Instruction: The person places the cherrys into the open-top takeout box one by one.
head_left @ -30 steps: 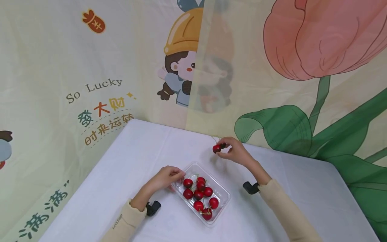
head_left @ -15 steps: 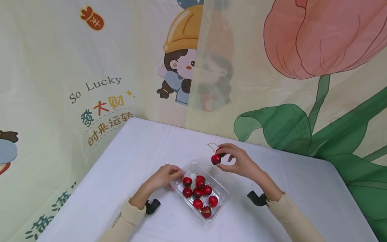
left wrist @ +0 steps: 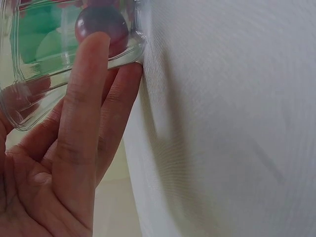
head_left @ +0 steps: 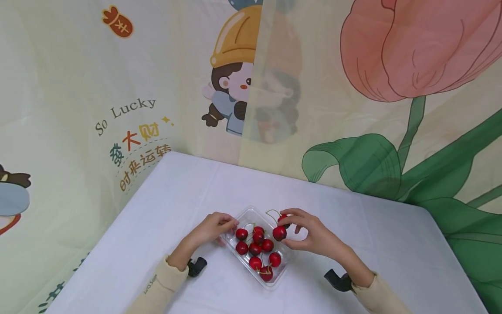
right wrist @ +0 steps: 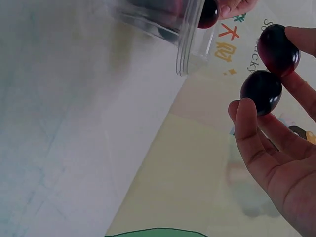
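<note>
A clear plastic box (head_left: 270,286) holding several red cherries (head_left: 255,249) stands on the table. My left hand (head_left: 213,227) grips its left corner; in the left wrist view, one finger (left wrist: 81,118) lies against the box wall in front of a dark cherry (left wrist: 101,24). Over the box's right edge, my right hand (head_left: 311,232) pinches a pair of cherries (head_left: 279,233) between thumb and fingers. Their thin stems (head_left: 271,211) arch up to the left. In the right wrist view the two held cherries (right wrist: 261,92) touch each other, apart from the box.
A white cloth (head_left: 188,187) covers the table. Behind it hangs a printed curtain (head_left: 188,65) with a cartoon figure and a large tulip. Black wrist cameras (head_left: 197,266) sit below both hands.
My right hand has brought the pair of cherries from the table's far side toward me, to the box's right edge. My left hand has stayed at the box corner.
</note>
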Demonstrator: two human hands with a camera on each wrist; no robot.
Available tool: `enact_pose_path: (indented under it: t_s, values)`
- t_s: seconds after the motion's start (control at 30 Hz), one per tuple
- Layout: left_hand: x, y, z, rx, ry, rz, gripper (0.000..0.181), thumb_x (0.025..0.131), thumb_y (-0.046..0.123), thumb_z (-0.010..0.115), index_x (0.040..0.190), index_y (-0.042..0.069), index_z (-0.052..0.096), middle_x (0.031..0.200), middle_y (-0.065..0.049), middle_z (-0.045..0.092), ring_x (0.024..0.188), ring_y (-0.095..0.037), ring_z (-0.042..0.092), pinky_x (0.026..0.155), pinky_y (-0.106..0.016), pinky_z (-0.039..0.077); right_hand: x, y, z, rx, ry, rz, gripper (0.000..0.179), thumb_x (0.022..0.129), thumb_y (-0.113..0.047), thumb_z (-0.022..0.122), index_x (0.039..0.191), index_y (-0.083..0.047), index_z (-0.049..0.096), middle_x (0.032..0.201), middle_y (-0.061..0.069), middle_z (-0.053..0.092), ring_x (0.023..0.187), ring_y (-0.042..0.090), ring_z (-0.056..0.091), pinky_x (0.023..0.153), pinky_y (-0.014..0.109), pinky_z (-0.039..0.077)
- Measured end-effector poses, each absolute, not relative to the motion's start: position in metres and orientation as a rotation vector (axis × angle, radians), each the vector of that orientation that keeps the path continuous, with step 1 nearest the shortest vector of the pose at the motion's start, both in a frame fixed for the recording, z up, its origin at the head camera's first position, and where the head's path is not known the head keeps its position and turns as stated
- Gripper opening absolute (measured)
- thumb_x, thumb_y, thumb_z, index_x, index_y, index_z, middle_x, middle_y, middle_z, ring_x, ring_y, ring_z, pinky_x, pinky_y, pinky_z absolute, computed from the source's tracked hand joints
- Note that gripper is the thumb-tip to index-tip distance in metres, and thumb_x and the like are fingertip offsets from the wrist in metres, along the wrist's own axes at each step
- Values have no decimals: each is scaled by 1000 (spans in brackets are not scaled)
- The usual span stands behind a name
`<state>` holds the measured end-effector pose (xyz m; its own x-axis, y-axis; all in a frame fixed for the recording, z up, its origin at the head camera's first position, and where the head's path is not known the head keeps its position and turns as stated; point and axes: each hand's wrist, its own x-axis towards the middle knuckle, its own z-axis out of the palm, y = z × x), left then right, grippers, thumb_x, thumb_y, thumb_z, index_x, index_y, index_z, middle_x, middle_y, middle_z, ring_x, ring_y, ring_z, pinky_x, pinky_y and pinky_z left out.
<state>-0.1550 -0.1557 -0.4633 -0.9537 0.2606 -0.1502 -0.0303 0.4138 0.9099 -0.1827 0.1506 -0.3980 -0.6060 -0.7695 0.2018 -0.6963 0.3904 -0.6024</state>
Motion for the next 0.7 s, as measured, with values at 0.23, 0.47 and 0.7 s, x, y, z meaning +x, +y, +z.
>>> enact_pose_path:
  t_s: [0.23, 0.47, 0.7]
  values:
    - [-156, -155, -461, 192, 2416, 1535, 31, 99, 26, 58, 108, -2, 68, 87, -8, 65, 71, -17, 59, 56, -28, 58, -168, 150, -410, -1312, 2440, -1039, 34, 82, -17, 80, 113, -14, 68, 129, 16, 56, 105, 22, 58, 70, 32, 59]
    - [-157, -157, -465, 197, 2415, 1540, 29, 99, 25, 58, 106, -2, 68, 86, -7, 65, 71, -17, 59, 55, -28, 58, -160, 144, -426, -1294, 2356, -1037, 29, 85, -21, 78, 112, -15, 69, 128, 17, 57, 99, 17, 59, 71, 31, 58]
    - [-158, -157, -466, 203, 2400, 1548, 30, 99, 25, 58, 107, -2, 67, 87, -8, 66, 73, -17, 60, 55, -28, 58, -159, 137, -433, -1263, 2350, -959, 29, 86, -24, 77, 112, -17, 69, 130, 11, 56, 102, 15, 57, 74, 28, 57]
